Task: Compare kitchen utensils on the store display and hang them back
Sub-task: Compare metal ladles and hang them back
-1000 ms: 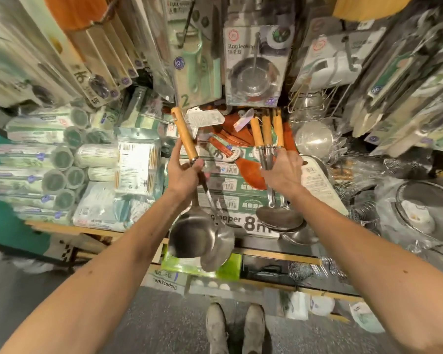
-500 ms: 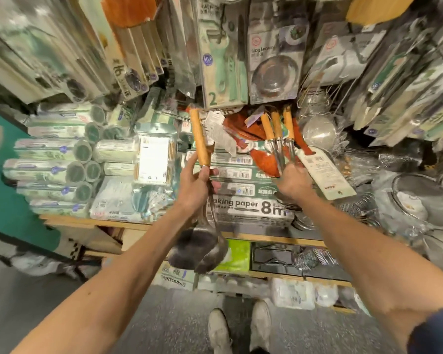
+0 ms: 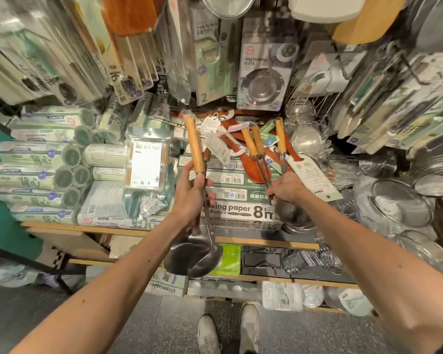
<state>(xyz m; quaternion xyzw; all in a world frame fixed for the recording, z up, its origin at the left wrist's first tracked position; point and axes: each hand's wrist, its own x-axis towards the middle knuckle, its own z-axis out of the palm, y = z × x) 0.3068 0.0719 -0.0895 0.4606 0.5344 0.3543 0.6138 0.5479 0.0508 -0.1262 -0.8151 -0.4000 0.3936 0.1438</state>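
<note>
Left hand (image 3: 189,194): fingers curled tight round the metal stems of two ladles (image 3: 192,254), just under the wooden handle (image 3: 195,146). Handle points up at the display, and both bowls hang overlapped below the wrist, in front of the shelf (image 3: 118,230) front edge. Right hand (image 3: 284,189): fingers clamped on the stems of a second ladle bunch (image 3: 252,145), three wooden handles fanned upward and apart, bowls just under that hand over the right part of the shelf. Can't tell if the bunch sits on a hook, since its top ends are lost among the tags (image 3: 216,141). The two sets are apart, not touching. Baking paper boxes (image 3: 230,209) sit between and behind them, stacked at the shelf's front edge, mid-span. Wrapped rolls (image 3: 36,172) are piled at the shelf's left end, wire strainers (image 3: 399,204) at the right end. Carded peeler (image 3: 212,70) and carded sieve (image 3: 264,83) hang above. Shoes (image 3: 207,333) on the floor below.
</note>
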